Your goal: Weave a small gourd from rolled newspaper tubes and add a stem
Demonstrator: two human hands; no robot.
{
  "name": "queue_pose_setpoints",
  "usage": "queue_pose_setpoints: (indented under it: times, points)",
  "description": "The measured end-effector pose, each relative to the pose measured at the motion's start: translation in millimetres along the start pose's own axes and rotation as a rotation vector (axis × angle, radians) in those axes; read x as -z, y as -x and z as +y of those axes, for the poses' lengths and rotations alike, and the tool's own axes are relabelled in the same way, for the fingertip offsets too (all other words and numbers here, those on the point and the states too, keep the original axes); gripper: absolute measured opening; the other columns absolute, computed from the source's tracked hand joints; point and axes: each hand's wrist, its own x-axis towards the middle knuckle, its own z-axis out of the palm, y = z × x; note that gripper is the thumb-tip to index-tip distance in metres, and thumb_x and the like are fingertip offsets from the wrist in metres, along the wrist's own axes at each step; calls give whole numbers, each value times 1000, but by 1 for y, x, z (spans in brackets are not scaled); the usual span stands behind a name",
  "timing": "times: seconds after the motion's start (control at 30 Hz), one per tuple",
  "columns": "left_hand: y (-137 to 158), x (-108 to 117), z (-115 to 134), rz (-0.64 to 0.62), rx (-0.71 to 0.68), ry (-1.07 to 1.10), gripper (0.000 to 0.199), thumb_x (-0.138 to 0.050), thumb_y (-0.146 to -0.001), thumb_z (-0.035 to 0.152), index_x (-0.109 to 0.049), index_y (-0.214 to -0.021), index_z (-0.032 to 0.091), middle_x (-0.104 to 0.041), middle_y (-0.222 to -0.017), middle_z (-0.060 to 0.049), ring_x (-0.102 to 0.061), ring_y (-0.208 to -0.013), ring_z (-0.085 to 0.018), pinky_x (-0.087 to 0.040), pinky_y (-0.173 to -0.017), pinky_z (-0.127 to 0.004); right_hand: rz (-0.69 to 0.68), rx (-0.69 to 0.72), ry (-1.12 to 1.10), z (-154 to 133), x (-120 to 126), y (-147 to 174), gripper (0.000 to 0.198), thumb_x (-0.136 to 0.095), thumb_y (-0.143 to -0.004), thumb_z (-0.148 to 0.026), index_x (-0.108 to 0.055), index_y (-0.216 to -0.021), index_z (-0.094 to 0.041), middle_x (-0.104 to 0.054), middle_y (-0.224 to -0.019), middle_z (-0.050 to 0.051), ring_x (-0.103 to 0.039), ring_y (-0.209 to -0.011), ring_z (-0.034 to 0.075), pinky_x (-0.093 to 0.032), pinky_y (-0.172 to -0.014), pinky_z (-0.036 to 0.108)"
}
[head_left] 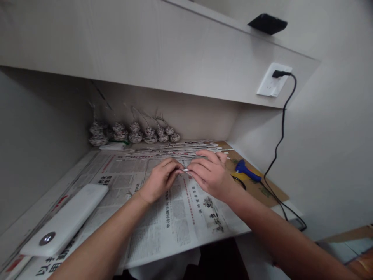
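My left hand (163,177) and my right hand (211,171) meet over the newspaper-covered desk, fingertips nearly touching. Both are closed in a pinch on a small white paper piece (185,170), of which only a short bit shows between the fingers. Just behind the hands lies a bundle of thin rolled paper sticks (163,151), spread from left to right. Newspaper sheets (151,229) cover the desk under my forearms. To the right of my right hand, a blue glue gun (247,171) rests on a brown board (272,194).
Several woven paper gourds (135,134) stand along the back wall. At left lies a white power bank (70,217). A black cord (281,136) hangs from the wall socket (274,79) down the right side. A dark phone (268,24) sits on the overhead shelf.
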Motion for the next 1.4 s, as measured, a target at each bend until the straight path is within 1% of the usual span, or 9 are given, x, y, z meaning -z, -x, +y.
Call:
queue_pose_setpoints:
  times: [0.17, 0.33, 0.47, 0.63, 0.9, 1.03, 1.17, 1.27, 1.4]
  points:
    - [0, 0, 0, -14, -5, -3, 9, -51, -92, 19, -59, -93, 17, -62, -88, -5, -57, -85, -15, -47, -78, -29, -39, -15, -22, 4, 0, -3, 14, -52, -93, -24, -65, -91, -22, -72, -91, 3, -50, -115, 24, -21, -90, 41]
    - [2, -1, -2, -24, -21, -26, 9, -51, -91, 20, -60, -93, 18, -62, -88, -6, -58, -86, -16, -48, -78, -30, -33, -108, -107, 1, 0, -5, 8, -57, -88, -25, -63, -84, -21, -69, -80, 2, -54, -103, 22, -22, -85, 39]
    - [2, -2, -2, -22, -31, -36, 8, -52, -91, 19, -60, -93, 18, -62, -88, -5, -57, -86, -16, -48, -78, -30, -53, -195, -165, -2, -1, -7, 2, -62, -82, -22, -61, -81, -21, -69, -77, 0, -54, -97, 21, -23, -84, 37]
    - [2, -2, 0, -21, -39, -45, 8, -53, -90, 17, -60, -94, 18, -62, -89, -5, -58, -87, -16, -48, -79, -30, -80, -304, -225, -3, -2, -9, 4, -64, -80, -25, -61, -81, -21, -68, -75, -1, -55, -93, 21, -24, -82, 36]
    - [2, -2, 1, -17, -57, -43, 8, -54, -89, 16, -61, -93, 18, -64, -88, -5, -59, -86, -16, -49, -78, -31, -120, -364, -295, -1, -4, -8, 5, -64, -81, -26, -63, -79, -22, -69, -72, -1, -55, -91, 21, -24, -81, 36]
    - [4, -3, 2, 38, -23, -45, 10, -59, -87, 18, -61, -97, 19, -66, -87, -4, -60, -83, -16, -49, -76, -30, -124, -429, -314, -3, -4, -9, 5, -63, -80, -25, -63, -76, -21, -67, -70, -2, -55, -86, 20, -25, -80, 35]
    - [3, -2, 6, 60, 1, -28, 8, -60, -84, 17, -62, -92, 18, -66, -83, -4, -60, -79, -16, -48, -73, -29, -141, -532, -356, -5, -2, -12, 5, -63, -77, -24, -64, -73, -21, -66, -68, -2, -55, -83, 19, -29, -80, 33]
    - [2, -1, 8, 62, -17, -1, 6, -61, -83, 16, -63, -88, 18, -66, -81, -4, -60, -78, -16, -48, -73, -30, -156, -594, -401, -5, -3, -14, 6, -62, -74, -23, -64, -70, -21, -65, -68, -1, -56, -79, 17, -33, -75, 30]
    - [0, -1, 8, 69, -42, 25, 7, -62, -81, 14, -64, -86, 18, -68, -81, -4, -61, -78, -16, -47, -75, -31, -201, -677, -491, -2, -8, -13, 8, -60, -74, -25, -64, -69, -20, -64, -66, -1, -54, -65, 14, -36, -63, 26]
